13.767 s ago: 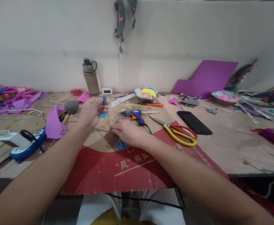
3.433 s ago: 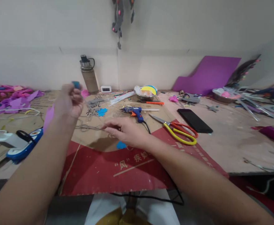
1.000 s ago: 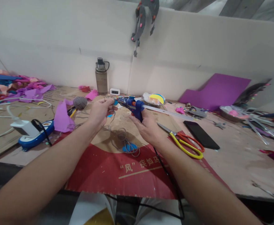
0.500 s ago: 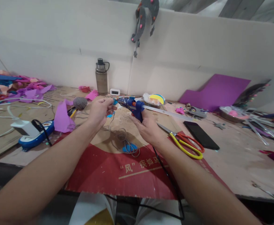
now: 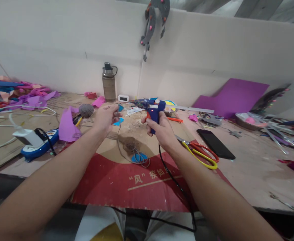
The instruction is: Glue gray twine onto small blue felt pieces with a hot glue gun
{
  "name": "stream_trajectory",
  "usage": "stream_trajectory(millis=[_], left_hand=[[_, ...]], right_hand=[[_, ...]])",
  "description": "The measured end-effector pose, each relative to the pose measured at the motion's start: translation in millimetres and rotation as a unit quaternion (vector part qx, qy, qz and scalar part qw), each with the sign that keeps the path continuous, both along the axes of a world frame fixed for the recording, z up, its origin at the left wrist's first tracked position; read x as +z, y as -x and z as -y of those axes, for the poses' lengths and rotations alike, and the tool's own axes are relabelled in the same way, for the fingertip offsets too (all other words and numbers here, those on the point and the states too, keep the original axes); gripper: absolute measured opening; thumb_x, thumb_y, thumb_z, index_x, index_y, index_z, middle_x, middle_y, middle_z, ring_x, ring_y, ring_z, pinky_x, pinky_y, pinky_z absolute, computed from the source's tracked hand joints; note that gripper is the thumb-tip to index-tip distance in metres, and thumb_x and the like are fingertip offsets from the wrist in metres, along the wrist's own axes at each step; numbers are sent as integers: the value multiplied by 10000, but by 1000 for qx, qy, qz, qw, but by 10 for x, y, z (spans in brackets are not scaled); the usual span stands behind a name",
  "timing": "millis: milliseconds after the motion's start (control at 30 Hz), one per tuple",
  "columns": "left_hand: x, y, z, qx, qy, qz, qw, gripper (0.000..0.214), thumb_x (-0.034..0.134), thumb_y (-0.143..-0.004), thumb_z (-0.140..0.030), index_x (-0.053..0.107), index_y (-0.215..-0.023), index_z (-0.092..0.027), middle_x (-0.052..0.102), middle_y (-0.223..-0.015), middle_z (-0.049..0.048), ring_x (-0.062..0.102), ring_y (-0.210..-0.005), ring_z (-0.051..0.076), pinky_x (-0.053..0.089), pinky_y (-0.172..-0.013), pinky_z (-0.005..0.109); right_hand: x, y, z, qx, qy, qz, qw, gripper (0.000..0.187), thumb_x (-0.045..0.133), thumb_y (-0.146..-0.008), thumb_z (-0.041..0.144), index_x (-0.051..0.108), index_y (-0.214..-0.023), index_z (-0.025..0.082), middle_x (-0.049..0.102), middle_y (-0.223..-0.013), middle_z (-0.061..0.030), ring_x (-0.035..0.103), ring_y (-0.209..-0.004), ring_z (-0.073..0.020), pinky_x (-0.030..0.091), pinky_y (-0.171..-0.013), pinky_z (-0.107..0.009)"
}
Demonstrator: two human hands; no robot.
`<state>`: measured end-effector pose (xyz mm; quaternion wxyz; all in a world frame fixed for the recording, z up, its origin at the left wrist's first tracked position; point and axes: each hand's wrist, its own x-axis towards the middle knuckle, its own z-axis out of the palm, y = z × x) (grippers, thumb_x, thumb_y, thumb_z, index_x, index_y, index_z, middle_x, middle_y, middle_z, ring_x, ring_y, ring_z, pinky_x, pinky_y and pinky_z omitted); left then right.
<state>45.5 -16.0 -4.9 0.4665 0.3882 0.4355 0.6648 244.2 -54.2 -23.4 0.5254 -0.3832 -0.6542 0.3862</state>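
Note:
My right hand (image 5: 160, 129) is wrapped round the handle of a blue hot glue gun (image 5: 154, 115), whose nozzle points left. A clear glue stick (image 5: 194, 109) juts out of its back end. My left hand (image 5: 106, 118) pinches a small blue felt piece (image 5: 120, 107) at its fingertips, with grey yarn (image 5: 119, 132) trailing down from it. The nozzle is apart from the felt piece. Under the hands, a loose tangle of that yarn lies over another blue felt piece (image 5: 139, 157) on the cardboard. One more blue scrap (image 5: 118, 122) sits just below my left fingers.
Yellow-and-red scissors (image 5: 199, 152) and a black phone (image 5: 215, 144) lie right of my right forearm. A power strip (image 5: 40, 145) with a white charger is at left, near a grey yarn ball (image 5: 86, 110). A water bottle (image 5: 108, 82) stands at the back.
My right hand has drawn the glue gun to the right and levelled it, so the nozzle has left the felt piece. My left hand has shifted slightly left, still pinching.

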Motion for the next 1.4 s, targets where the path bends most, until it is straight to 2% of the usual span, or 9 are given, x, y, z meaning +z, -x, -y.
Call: stream_trajectory(millis=[100, 300, 367, 500, 600, 700, 833, 1067, 1400], left_hand=[[-22, -17, 7, 7, -19, -44, 999, 91, 644, -681, -206, 568, -675, -157, 546, -603, -19, 565, -513, 88, 338, -407, 170], [-106, -48, 35, 57, -133, -238, 960, 96, 635, -710, -248, 634, -689, -155, 590, -662, -11, 510, -599, 94, 383, -568, 221], [-109, -48, 56, 81, -152, -309, 935, 96, 617, -732, -245, 656, -714, -160, 588, -662, -12, 495, -609, 103, 371, -585, 236], [-61, -74, 135, 122, -221, -420, 872, 67, 625, -739, -220, 658, -708, -170, 570, -677, -4, 463, -615, 112, 359, -580, 250], [-27, -118, 197, 136, -288, -462, 828, 29, 636, -715, -152, 647, -701, -175, 595, -746, 9, 471, -634, 110, 383, -606, 251], [-24, -156, 233, 129, -326, -474, 808, 82, 627, -703, -105, 654, -733, -176, 616, -810, 16, 492, -636, 100, 402, -603, 239], [-38, -192, 258, 113, -309, -459, 825, 78, 625, -714, -114, 653, -751, -177, 644, -787, 6, 525, -605, 89, 415, -580, 226], [-28, -293, 310, -14, -153, -321, 934, 62, 607, -777, -215, 593, -758, -159, 638, -596, -4, 632, -516, 117, 516, -524, 225], [-83, -318, 275, -57, -148, -193, 968, 97, 659, -751, -200, 604, -817, -154, 661, -630, -4, 664, -535, 125, 590, -576, 251]], right_hand=[[17, -38, -102, -45, 136, -59, 988, 150, 532, -810, 264, 446, -927, 225, 622, -813, 6, 479, -528, -84, 406, -475, -222], [-77, -191, -341, -121, 269, 146, 944, 123, 583, -776, 209, 485, -701, 212, 516, -582, 1, 527, -531, -156, 423, -538, -295], [-97, -248, -374, -154, 242, 208, 935, 208, 635, -754, 235, 467, -635, 217, 553, -620, -49, 599, -681, -228, 447, -642, -345], [-40, -197, -289, -262, -1, 288, 921, 238, 633, -772, 292, 436, -659, 221, 606, -827, -121, 573, -990, -290, 418, -878, -413], [-1, 50, -151, -159, -54, 136, 977, 109, 542, -809, 275, 450, -816, 218, 595, -871, -55, 581, -880, -203, 451, -855, -387], [-30, 338, -51, 11, 17, -81, 996, 258, 605, -726, 225, 409, -893, 230, 601, -922, -9, 595, -897, -148, 463, -880, -342], [-78, 485, -27, 82, 88, -200, 972, 343, 614, -697, 203, 359, -923, 245, 534, -771, 65, 560, -689, -102, 492, -757, -305], [17, 326, -30, -68, -36, -19, 997, 99, 573, -806, 226, 475, -790, 217, 497, -697, 44, 447, -630, -104, 392, -620, -268], [33, 304, 15, -128, -102, 80, 983, 147, 529, -880, 258, 523, -745, 199, 562, -719, 9, 490, -669, -128, 376, -667, -293]])
